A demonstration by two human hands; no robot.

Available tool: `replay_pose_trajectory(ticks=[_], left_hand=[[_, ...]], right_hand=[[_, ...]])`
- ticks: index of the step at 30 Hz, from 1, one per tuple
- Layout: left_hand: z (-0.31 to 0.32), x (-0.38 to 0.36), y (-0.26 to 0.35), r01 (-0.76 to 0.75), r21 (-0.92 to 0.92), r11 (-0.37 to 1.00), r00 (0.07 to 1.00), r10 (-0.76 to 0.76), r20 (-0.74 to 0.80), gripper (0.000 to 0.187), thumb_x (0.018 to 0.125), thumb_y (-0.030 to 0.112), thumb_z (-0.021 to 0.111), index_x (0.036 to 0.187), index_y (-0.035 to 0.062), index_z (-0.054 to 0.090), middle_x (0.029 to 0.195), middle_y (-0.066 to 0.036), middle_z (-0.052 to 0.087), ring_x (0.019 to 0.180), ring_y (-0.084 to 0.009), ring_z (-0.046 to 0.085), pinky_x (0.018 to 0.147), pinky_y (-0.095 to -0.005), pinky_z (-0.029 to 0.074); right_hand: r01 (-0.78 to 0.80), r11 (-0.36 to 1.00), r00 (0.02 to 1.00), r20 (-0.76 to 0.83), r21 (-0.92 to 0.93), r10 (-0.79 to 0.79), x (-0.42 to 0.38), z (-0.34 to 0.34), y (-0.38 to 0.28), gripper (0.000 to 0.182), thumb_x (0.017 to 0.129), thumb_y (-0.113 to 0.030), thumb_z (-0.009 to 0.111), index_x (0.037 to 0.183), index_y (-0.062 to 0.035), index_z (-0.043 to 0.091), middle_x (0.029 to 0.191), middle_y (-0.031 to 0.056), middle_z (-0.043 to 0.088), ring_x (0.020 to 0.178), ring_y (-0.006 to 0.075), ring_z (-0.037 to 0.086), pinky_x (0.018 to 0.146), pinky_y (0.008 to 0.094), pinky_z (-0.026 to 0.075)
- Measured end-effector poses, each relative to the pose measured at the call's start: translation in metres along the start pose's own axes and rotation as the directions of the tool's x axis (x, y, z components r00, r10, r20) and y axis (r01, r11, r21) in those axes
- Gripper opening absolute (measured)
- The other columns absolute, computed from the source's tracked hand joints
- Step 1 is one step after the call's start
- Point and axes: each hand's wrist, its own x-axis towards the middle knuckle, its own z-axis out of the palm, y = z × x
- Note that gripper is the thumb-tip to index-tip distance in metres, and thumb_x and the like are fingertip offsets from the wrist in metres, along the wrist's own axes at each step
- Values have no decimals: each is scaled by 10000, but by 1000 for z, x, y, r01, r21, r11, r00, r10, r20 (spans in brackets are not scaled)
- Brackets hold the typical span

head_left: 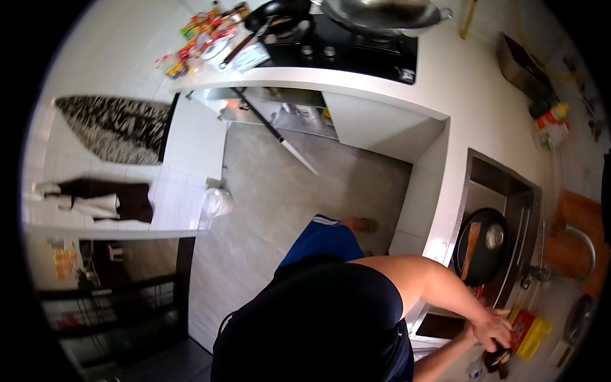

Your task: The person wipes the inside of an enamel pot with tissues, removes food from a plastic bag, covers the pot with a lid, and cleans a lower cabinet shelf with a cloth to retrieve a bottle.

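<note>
At the lower right, beside the sink, my left hand (493, 328) reaches over my right hand (470, 332); the two overlap. The fingers of my left hand look slightly apart, with nothing visible in them. Most of my right hand is hidden, and I cannot make out whether it holds anything. Just beyond the fingers lies a dark object (497, 361) with pale patches, too blurred to name. A yellow bottle (536, 339) with red packaging (520, 323) stands close to the hands.
In the steel sink (474, 184) sits a black pan (482, 254) with a wooden utensil (471, 245). A cutting board (569, 229) is behind the faucet (541, 274). A wok (382, 16) rests on the stove (356, 54). A cabinet door (270, 127) stands open below.
</note>
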Motion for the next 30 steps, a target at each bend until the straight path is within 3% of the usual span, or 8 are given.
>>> replay_pose_trajectory(ticks=[6, 9, 10, 14, 19, 24, 26, 30], left_hand=[[-106, 7, 4, 763, 344, 547, 609, -787, -100, 535, 840, 577, 502, 941, 86, 689, 939, -110, 678, 948, -280, 604, 925, -506, 390], [-51, 23, -5, 634, -442, 634, 751, -642, 156, 526, 861, 531, 512, 816, 41, 698, 769, -99, 679, 731, -219, 653, 663, -331, 513], [-65, 24, 41, 667, -326, 670, 731, -673, 113, 361, 836, 346, 576, 724, 21, 684, 646, -74, 661, 649, -215, 649, 610, -323, 509], [-109, -5, 78, 446, 299, 843, 893, -395, -217, 266, 809, 208, 517, 682, 6, 634, 595, -114, 617, 609, -316, 621, 591, -386, 492], [-201, -53, 130, 330, 662, 673, 943, -267, -199, 352, 876, 357, 482, 925, 39, 624, 1127, -163, 599, 1070, -329, 559, 870, -440, 465], [-289, -181, 226, -121, 701, 703, 933, 322, -162, 502, 807, 441, 562, 1126, 55, 595, 1206, -168, 558, 1205, -341, 456, 1116, -527, 176], [-354, -255, 284, 51, 750, 659, 979, 116, -168, 595, 855, 533, 507, 1222, 66, 544, 1286, -177, 494, 1262, -359, 382, 1085, -564, 197], [-442, -396, 338, 893, 379, 244, 445, -344, -827, 607, 935, 556, 392, 1284, 63, 453, 1157, -106, 559, 1151, -253, 470, 979, -373, 348]], right_hand=[[-76, 984, 926, 377, 161, 9, -67, 62, 24, 606, 913, -193, 559, 1400, 23, 271, 1450, 207, 263, 1329, 310, 300, 1117, 448, 234], [-774, 436, 584, 785, 460, 209, 19, -16, 63, 187, 904, -37, 523, 1086, -29, 566, 962, 35, 608, 826, 113, 588, 863, 342, 469], [-615, 531, 653, 754, 582, -69, 14, -14, 82, 122, 891, 5, 521, 970, -65, 584, 845, -30, 583, 718, 48, 537, 819, 322, 462], [-646, 617, 762, 428, 449, 486, -35, 33, 93, 92, 896, -15, 535, 984, -39, 546, 955, 15, 561, 879, 98, 523, 869, 327, 430], [-771, 636, 333, 824, -42, 459, -50, 78, 170, 339, 986, -217, 389, 1234, 3, 459, 1214, 75, 493, 1144, 179, 457, 1027, 364, 343], [-235, 916, 311, 867, -326, 389, -182, 166, 258, 627, 946, -459, 390, 1372, -3, 326, 1397, 195, 342, 1318, 306, 300, 1099, 421, 234], [-636, 644, 248, 677, -426, 693, -244, 208, 291, 721, 936, -555, 347, 1429, -35, 263, 1485, 228, 212, 1380, 345, 211, 1121, 467, 171], [70, 858, 519, 753, -509, 404, -356, 253, 382, 650, 957, -509, 326, 1436, -71, 284, 1478, 130, 291, 1332, 296, 311, 1093, 441, 234]])
